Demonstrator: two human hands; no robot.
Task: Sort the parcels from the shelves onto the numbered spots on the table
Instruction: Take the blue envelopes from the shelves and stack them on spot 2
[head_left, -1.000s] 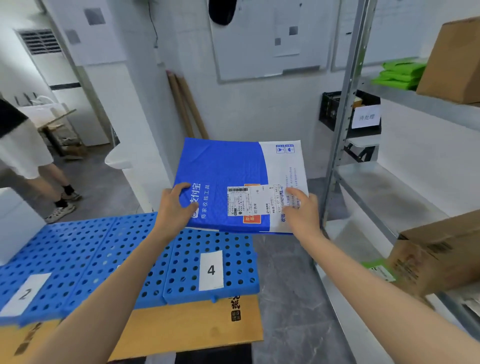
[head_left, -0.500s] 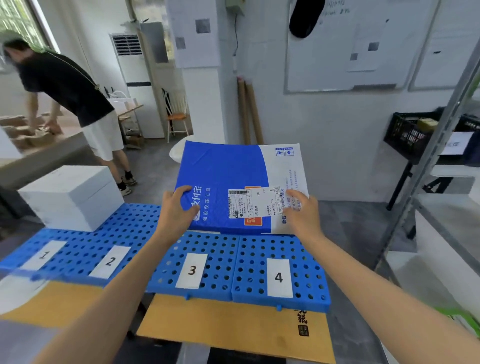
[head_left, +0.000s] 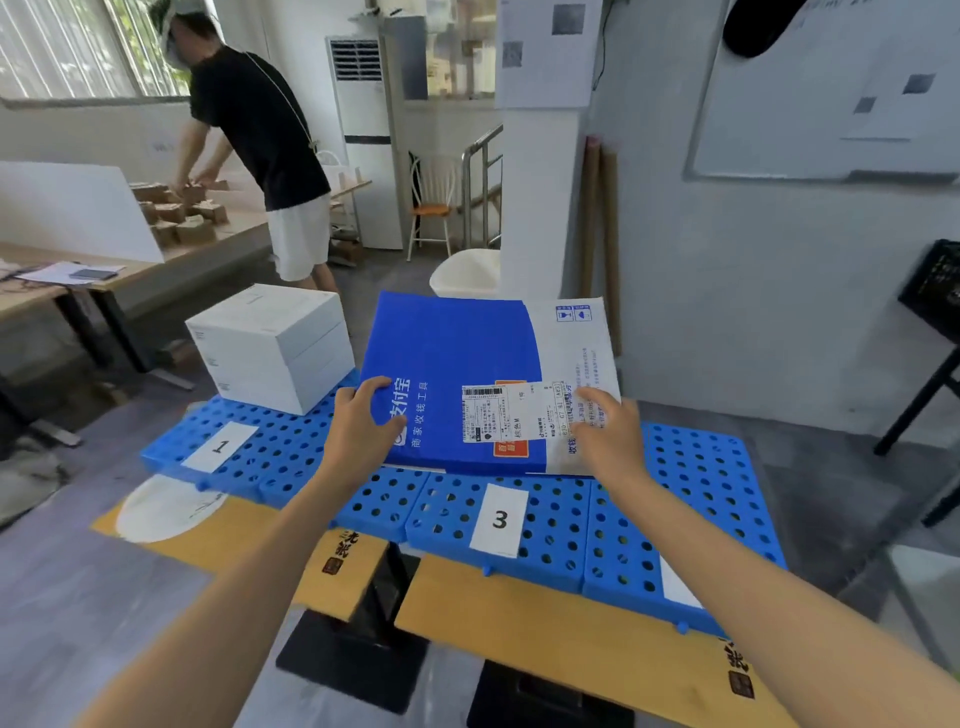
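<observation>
1. My left hand (head_left: 363, 426) grips the near-left corner of the parcel (head_left: 457, 364), thumb on its top face. The fingers underneath are hidden.
2. My right hand (head_left: 608, 436) grips the near-right edge the same way, with the thumb lying just beside the label (head_left: 511, 413). The hands are well apart, each clamped on the parcel.
3. The parcel is a flat blue-and-white mailer. I hold it face up above the blue mat (head_left: 701, 467), far edge tilted a little higher. I cannot tell whether its near edge touches the mat.
4. Card 3 (head_left: 500, 518) lies on the mat just near of the parcel, slightly to the right. A white strip at the near-right edge of the mat, partly behind my right forearm, may be another card. I cannot read it.
5. Card 1 (head_left: 221, 446) sits at the left end of the mat. A white box (head_left: 270, 345) stands on the mat just beyond it, so I judge that one parcel is already sorted.
6. My left forearm covers the mat between cards 1 and 3, so I see no card there.
7. The mat lies on a wooden table (head_left: 545, 618).
8. I judge the task early on. This parcel is not yet set down, and the shelves are out of view, so I cannot count what is left.
9. A person (head_left: 260, 130) bends over a bench far left.
</observation>
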